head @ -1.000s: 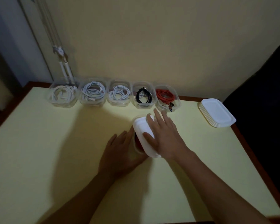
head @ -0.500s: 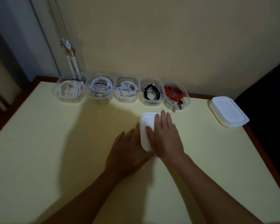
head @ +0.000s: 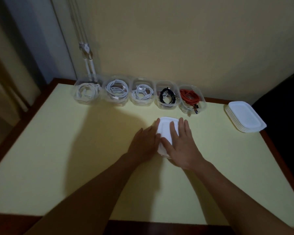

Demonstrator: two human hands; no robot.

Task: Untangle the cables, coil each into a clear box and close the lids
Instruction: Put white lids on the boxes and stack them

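**Pressing a lid shut at frame centre**

Pressing down on the white lid [head: 166,129] with the right hand [head: 182,146], fingers straight and a little spread, palm over the lid's near right part. Bracing the lid's left edge with the left hand [head: 145,141], fingers stretched out close together, one fingertip reaching the far left corner; thumb hidden under the right hand. Covering the box [head: 165,155] almost wholly, only a sliver showing at the near edge, contents out of sight. Sitting on the yellow table [head: 75,150], just right of frame centre.

Lined up above, along the wall: five open boxes [head: 143,79], side by side and touching or nearly so. Holding white cables [head: 116,89] in the three on the left, a black cable [head: 167,96] in the fourth, a red cable [head: 189,97] in the fifth, all coiled. Stacked at the right edge of the frame, well apart from the hands: spare lids [head: 244,118], near the table's far right corner.
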